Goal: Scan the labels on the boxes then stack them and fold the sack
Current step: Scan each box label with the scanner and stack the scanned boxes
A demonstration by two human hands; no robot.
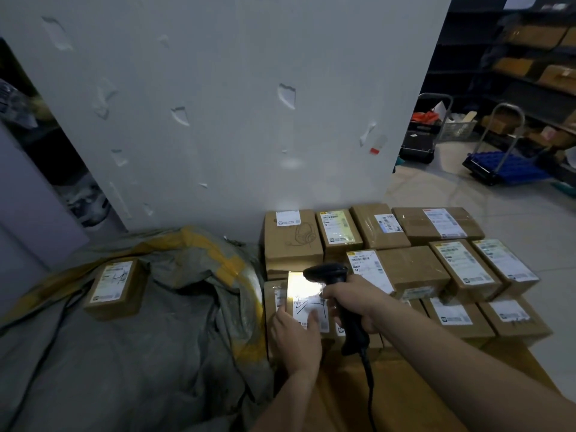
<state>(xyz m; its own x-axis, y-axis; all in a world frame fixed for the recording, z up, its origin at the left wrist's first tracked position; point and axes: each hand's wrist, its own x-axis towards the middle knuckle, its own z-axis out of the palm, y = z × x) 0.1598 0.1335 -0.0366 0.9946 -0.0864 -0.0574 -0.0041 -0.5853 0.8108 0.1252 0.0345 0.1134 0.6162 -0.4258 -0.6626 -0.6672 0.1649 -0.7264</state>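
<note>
My right hand [358,302] grips a black corded barcode scanner [338,275], its head aimed down at a brightly lit white label [304,294] on a small cardboard box. My left hand [296,335] rests on that box, fingers lying over the label's lower part. The box sits at the front left of a stack of brown labelled boxes [414,269]. A grey sack with yellow tape [174,307] lies crumpled on the left. One more labelled box [115,288] sits on top of the sack.
A white pillar [233,104] rises right behind the boxes. The scanner's cable [369,385] runs down toward me. Two platform trolleys [498,163] and shelves with cartons [536,57] stand at the far right across the tiled floor.
</note>
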